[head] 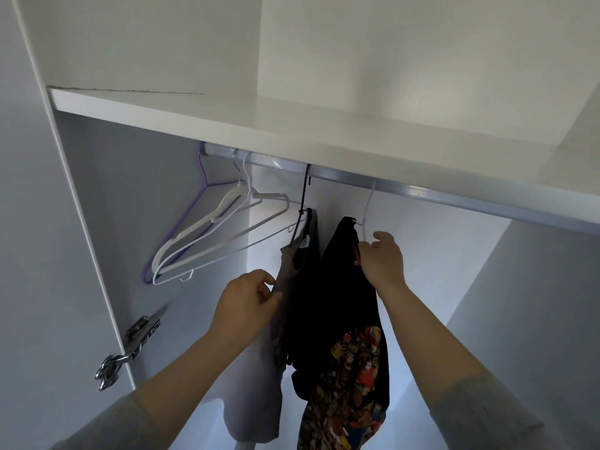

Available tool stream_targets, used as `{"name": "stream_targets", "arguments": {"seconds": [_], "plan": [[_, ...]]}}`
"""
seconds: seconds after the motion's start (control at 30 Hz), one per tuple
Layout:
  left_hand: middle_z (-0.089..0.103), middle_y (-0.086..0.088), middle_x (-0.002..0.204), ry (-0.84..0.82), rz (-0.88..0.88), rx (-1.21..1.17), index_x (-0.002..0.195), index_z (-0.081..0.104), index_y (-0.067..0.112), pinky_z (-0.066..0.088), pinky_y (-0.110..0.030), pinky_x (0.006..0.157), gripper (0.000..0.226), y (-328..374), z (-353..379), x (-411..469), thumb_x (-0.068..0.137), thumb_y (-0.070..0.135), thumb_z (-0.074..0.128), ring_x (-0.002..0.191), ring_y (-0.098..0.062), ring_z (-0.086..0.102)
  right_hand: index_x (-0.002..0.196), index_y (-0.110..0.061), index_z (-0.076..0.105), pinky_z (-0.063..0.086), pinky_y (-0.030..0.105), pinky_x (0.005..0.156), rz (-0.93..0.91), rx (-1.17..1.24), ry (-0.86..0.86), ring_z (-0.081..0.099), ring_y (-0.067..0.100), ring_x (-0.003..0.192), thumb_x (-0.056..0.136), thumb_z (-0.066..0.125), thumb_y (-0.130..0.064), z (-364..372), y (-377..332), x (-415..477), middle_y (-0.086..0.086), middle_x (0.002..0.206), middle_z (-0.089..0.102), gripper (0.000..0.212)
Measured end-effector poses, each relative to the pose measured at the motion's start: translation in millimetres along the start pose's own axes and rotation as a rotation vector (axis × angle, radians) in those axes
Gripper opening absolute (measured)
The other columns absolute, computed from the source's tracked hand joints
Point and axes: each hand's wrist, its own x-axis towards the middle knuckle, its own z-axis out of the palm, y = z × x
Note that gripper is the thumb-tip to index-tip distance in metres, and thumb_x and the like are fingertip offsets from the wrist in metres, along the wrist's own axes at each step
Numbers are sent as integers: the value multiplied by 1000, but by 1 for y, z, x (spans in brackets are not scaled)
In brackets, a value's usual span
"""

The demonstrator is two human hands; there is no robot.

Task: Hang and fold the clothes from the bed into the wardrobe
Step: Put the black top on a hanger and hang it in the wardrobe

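Right grip [381, 258] pinches the neck of a thin white wire hanger [367, 206] carrying a black cartoon-print garment [328, 303], its hook at the silver wardrobe rail [422, 191]. Left grip [246, 303] pinches the neighbouring grey garment [290, 264]. Letting go carelessly could unseat the hook or let the fabric slide off. This white wardrobe [227, 115] holds both garments, plus bare hangers [207, 235] at left.

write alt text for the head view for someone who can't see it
Inside a white wardrobe, the right hand grips the white hanger of a black printed garment hooked on the rail, while the left hand pinches a grey garment hanging beside it. Empty hangers hang further left, under a shelf.
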Motion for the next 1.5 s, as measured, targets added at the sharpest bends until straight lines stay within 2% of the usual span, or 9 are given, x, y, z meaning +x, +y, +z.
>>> {"name": "stream_targets", "arguments": {"seconds": [0.2, 0.27, 0.43, 0.6, 0.83, 0.97, 1.1, 1.27, 1.5], "plan": [[60, 11, 92, 11, 30, 22, 99, 65, 24, 43, -14, 69, 16, 12, 5, -23, 84, 24, 70, 74, -5, 59, 135, -20, 48, 36, 23, 93, -63, 126, 60, 50, 16, 119, 98, 53, -20, -41, 22, -68, 2, 131, 53, 38], [61, 10, 92, 8, 36, -24, 99, 66, 23, 49, -18, 74, 17, 23, 8, -35, 83, 23, 71, 77, -5, 60, 132, -21, 51, 38, 23, 93, -64, 147, 57, 52, 14, 116, 98, 54, -20, -57, 32, -89, -1, 127, 56, 34], [65, 13, 86, 8, -12, -219, 95, 66, 29, 49, -9, 71, 17, 62, 21, -76, 83, 20, 73, 79, -4, 63, 122, -27, 57, 38, 7, 78, -63, 196, 78, 58, 8, 106, 97, 58, -22, -99, 55, -133, -13, 109, 63, 26], [67, 13, 87, 12, -14, -356, 98, 65, 30, 45, -2, 68, 17, 103, 32, -113, 84, 22, 72, 82, 3, 61, 119, -30, 59, 44, 13, 82, -75, 245, 98, 61, 3, 102, 93, 64, -26, -141, 69, -180, -15, 102, 67, 27], [69, 9, 91, -132, 37, -576, 99, 66, 27, 46, -4, 71, 17, 149, 40, -144, 86, 17, 70, 85, 4, 63, 110, -34, 62, 50, 30, 90, -66, 312, 264, 66, 8, 98, 90, 66, -20, -187, 73, -237, -15, 96, 71, 26], [69, 8, 93, -252, 130, -652, 102, 67, 24, 51, -11, 78, 17, 171, 38, -145, 87, 16, 69, 87, -1, 64, 110, -32, 64, 51, 33, 89, -64, 304, 435, 67, 14, 97, 89, 67, -19, -207, 68, -269, -8, 98, 72, 25], [69, 6, 91, -430, 191, -760, 97, 68, 25, 48, -8, 68, 16, 189, 37, -156, 86, 15, 69, 85, -2, 65, 109, -28, 65, 50, 34, 85, -35, 287, 603, 67, 21, 94, 90, 66, -18, -216, 59, -310, -3, 99, 72, 22], [70, 9, 92, -680, 260, -898, 95, 69, 25, 48, -8, 70, 17, 196, 39, -186, 84, 11, 70, 83, -1, 65, 109, -27, 65, 54, 34, 89, 7, 199, 810, 68, 11, 94, 90, 65, -15, -214, 48, -374, -5, 100, 72, 23], [71, 11, 86, -1070, 364, -948, 94, 70, 24, 47, -9, 69, 17, 222, 38, -260, 84, 10, 69, 79, -5, 66, 107, -26, 66, 52, 31, 88, 134, 86, 1101, 67, 11, 94, 89, 65, -15, -217, 39, -482, -4, 98, 73, 21]]}}
